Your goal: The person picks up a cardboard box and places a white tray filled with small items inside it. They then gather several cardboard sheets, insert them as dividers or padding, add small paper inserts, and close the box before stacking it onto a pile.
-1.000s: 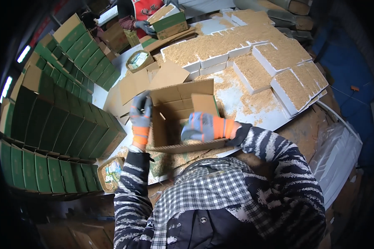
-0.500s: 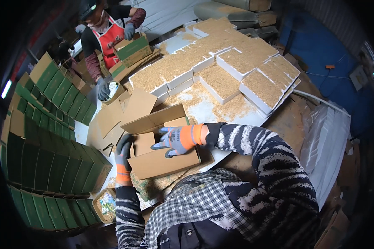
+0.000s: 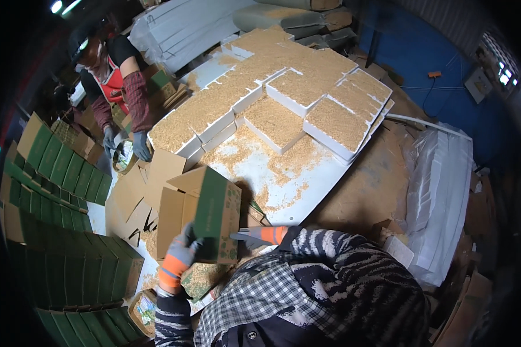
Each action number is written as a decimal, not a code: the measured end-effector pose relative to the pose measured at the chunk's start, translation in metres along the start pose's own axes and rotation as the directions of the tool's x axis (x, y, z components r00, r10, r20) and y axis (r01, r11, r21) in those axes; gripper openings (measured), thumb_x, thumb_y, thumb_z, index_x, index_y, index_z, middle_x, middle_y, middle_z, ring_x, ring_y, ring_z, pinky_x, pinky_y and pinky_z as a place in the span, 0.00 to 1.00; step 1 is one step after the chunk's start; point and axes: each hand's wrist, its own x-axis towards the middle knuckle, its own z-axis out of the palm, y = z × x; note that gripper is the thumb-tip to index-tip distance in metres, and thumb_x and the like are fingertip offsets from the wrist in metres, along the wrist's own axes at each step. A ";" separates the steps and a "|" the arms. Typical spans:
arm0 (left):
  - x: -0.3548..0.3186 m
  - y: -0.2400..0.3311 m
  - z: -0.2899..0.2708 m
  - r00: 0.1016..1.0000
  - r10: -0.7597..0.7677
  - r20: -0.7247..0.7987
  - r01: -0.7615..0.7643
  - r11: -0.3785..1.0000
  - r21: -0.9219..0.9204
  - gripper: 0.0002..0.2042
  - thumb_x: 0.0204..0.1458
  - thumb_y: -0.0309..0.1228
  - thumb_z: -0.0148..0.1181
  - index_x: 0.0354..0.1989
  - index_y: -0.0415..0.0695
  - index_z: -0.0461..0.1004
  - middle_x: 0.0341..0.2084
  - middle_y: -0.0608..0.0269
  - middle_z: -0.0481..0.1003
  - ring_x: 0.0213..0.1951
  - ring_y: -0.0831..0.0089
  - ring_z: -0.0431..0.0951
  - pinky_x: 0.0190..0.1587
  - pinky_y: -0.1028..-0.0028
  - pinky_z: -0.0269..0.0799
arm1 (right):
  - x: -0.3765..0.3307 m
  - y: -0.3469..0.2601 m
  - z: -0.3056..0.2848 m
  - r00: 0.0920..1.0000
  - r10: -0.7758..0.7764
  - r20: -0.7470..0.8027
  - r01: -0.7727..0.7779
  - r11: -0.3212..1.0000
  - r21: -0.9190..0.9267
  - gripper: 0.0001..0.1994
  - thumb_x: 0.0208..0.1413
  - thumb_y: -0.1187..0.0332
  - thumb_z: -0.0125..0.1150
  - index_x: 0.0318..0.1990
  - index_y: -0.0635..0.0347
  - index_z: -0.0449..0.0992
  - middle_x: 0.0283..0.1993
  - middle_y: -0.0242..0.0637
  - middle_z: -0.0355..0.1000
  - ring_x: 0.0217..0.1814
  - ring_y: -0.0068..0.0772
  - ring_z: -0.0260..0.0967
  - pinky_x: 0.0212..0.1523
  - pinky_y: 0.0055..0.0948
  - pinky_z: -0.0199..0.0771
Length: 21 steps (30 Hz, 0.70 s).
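Note:
A cardboard box with a green printed outside stands tilted in front of me, its brown open side facing left. My left hand, in a grey and orange glove, is closed on the box's near left edge. Against the box's right side lies my right hand, gloved alike, its fingers pointing left and partly hidden. Together the two hands hold the box. Flat cardboard pieces lie just beyond it. Below my left hand is a small basket with printed packets in it.
White trays heaped with brown grains cover the table's far part. Green boxes stand in rows on the left. A co-worker in a red apron handles a round basket at the far left. Plastic-wrapped white sheets stand at right.
The box has been turned, so its green side now faces right and its opening left. My right hand has moved from over the box's opening to its right side. The co-worker's hands came down to the basket.

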 end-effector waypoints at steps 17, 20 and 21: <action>0.002 0.021 0.006 0.781 -0.032 -0.624 0.127 0.986 0.108 0.21 0.47 0.30 0.63 0.53 0.47 0.71 0.61 0.48 0.60 0.63 0.51 0.57 0.66 0.56 0.49 | -0.213 0.033 -0.290 -0.426 -0.017 -0.904 0.102 0.993 -0.067 0.42 0.45 0.57 0.70 0.64 0.66 0.56 0.60 0.47 0.62 0.58 0.40 0.62 0.56 0.35 0.65; -0.011 -0.016 0.042 0.696 -0.329 -0.638 0.185 0.941 -0.283 0.25 0.53 0.32 0.59 0.60 0.47 0.64 0.64 0.47 0.55 0.68 0.53 0.49 0.67 0.60 0.46 | -0.240 0.031 -0.297 0.031 0.351 -0.936 0.359 0.870 0.338 0.33 0.47 0.66 0.68 0.63 0.54 0.62 0.55 0.45 0.65 0.48 0.39 0.70 0.46 0.38 0.73; -0.003 -0.021 0.054 0.721 -0.376 -0.582 0.187 0.915 -0.358 0.25 0.55 0.33 0.57 0.62 0.47 0.62 0.65 0.48 0.55 0.69 0.52 0.47 0.68 0.61 0.45 | -0.286 0.075 -0.312 0.077 0.166 -0.983 0.271 0.945 0.181 0.31 0.48 0.70 0.66 0.62 0.51 0.63 0.55 0.44 0.66 0.46 0.40 0.72 0.44 0.40 0.75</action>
